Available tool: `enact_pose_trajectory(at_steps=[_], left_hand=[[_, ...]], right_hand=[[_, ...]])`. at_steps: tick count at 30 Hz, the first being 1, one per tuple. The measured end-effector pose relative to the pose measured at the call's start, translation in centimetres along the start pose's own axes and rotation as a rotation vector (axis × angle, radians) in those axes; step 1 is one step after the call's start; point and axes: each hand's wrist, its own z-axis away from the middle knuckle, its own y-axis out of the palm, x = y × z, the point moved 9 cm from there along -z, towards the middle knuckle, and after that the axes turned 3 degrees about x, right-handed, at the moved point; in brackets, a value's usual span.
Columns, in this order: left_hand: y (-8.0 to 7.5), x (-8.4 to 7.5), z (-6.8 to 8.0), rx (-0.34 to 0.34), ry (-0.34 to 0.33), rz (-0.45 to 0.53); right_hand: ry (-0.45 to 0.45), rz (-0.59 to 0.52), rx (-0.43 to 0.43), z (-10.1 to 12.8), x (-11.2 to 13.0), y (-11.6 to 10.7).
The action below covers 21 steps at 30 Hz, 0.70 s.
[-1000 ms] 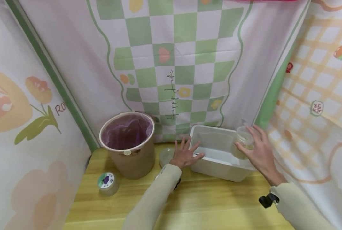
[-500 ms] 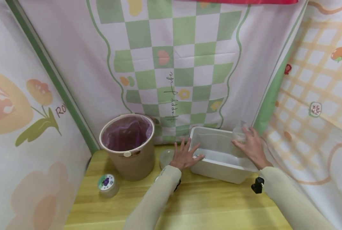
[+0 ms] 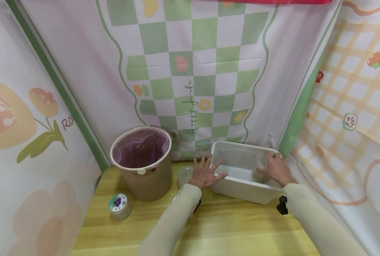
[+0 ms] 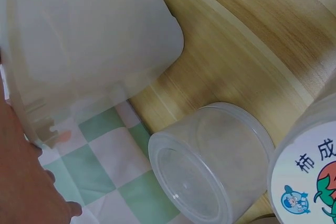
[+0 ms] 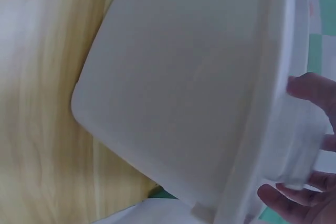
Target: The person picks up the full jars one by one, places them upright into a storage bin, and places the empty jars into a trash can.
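My left hand (image 3: 206,175) lies with its fingers spread at the left end of a white plastic bin (image 3: 241,192). At the bin's right end, my right hand (image 3: 277,170) grips a clear plastic jar (image 3: 260,175), lowered inside the walls. In the right wrist view, fingers (image 5: 310,90) curl round this see-through jar (image 5: 294,156) just beyond the bin's rim. How full the jar is now cannot be made out. Beside my left hand stands another clear jar (image 4: 210,156), with a jar with a printed lid (image 4: 310,182) close to it.
A beige bucket (image 3: 151,185) lined with a purple bag stands left of the hands. In front of it sits a jar with a flower-printed lid (image 3: 119,206). Patterned cloth (image 3: 206,71) hangs behind the wooden table (image 3: 228,227) and at both sides.
My right hand has carried the jar downward into the right end of the bin. Pale contents showed in the jar one second ago. My left hand has stayed in place.
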Motion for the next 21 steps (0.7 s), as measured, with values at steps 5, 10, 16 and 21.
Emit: enact_pose_trajectory(at_steps=[5,10,16,21], left_hand=[[0.2,0.1,-0.1,0.02,-0.011,-0.005],[0.6,-0.1,-0.2,0.029,-0.005,0.021],[0.3,-0.1,-0.2,0.023,-0.01,0.007],[-0.5,-0.3,0.5,0.011,0.017,0.02]], right_hand=[[0.027,0.017,0.059,0.4,0.0,1.4],[0.054,0.021,0.097,1.1,-0.2,2.4],[0.015,0.028,0.085,1.4,0.8,2.4],[-0.068,0.009,0.077,1.7,2.3,2.7]])
